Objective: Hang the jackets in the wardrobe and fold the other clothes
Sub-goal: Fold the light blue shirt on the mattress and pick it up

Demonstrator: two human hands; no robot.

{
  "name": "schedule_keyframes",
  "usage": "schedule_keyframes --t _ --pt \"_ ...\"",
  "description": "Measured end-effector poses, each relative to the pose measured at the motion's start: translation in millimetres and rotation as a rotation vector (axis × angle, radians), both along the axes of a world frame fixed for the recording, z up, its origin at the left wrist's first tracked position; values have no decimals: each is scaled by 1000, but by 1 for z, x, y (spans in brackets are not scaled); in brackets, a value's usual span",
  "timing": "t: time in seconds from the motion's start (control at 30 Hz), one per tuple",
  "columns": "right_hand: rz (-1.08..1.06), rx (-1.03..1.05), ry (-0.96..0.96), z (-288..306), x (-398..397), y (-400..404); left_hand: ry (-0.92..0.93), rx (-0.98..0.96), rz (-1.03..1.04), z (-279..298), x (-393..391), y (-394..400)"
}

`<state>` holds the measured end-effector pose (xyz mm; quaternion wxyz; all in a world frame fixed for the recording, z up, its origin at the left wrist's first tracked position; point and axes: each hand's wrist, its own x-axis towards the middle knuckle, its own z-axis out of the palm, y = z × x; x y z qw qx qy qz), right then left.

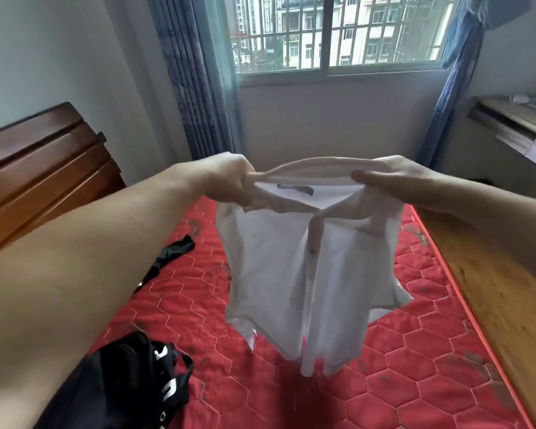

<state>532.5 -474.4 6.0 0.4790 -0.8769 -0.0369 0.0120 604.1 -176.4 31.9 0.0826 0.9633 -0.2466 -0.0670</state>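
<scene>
I am holding a white button-front collared shirt [310, 274] up by its collar above the red quilted mattress [384, 366] of the bed, the body of the garment hanging free and not touching the surface. My left hand [226, 178] is gripping the left end of the collar with its fingers [248, 193] curled tight into the fabric, while my right hand [393, 174] is pinching the right end between thumb and fingers. A black garment with white lettering [143, 382] is lying at the near-left corner of the mattress, and a smaller strip of black fabric [171, 255] is resting farther back beside my left forearm. This appears to be the folding step, the shirt being no jacket. The next move likely calls for lowering it flat onto the mattress and smoothing it before turning in the sides.
</scene>
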Motion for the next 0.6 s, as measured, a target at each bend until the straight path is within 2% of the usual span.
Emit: schedule_keyframes --t 0.07,0.13,0.2,0.3,0.4,0.5,0.6 --pt "190 -29 161 15 -8 -2 242 -271 32 9 0 6" --pt "321 -120 444 29 -7 -6 512 -468 76 15 1 12" --pt "393 -193 666 39 -3 -8 716 -486 99 18 2 16" --pt "369 -124 770 39 7 -15 885 -386 70 20 8 15" --pt "324 -154 848 21 22 -20 871 -102 121 6 20 6" --pt "262 -414 886 -16 38 -17 816 109 141 -28 33 -14" --pt "176 -628 834 -65 55 -16 552 278 85 -77 45 -30"
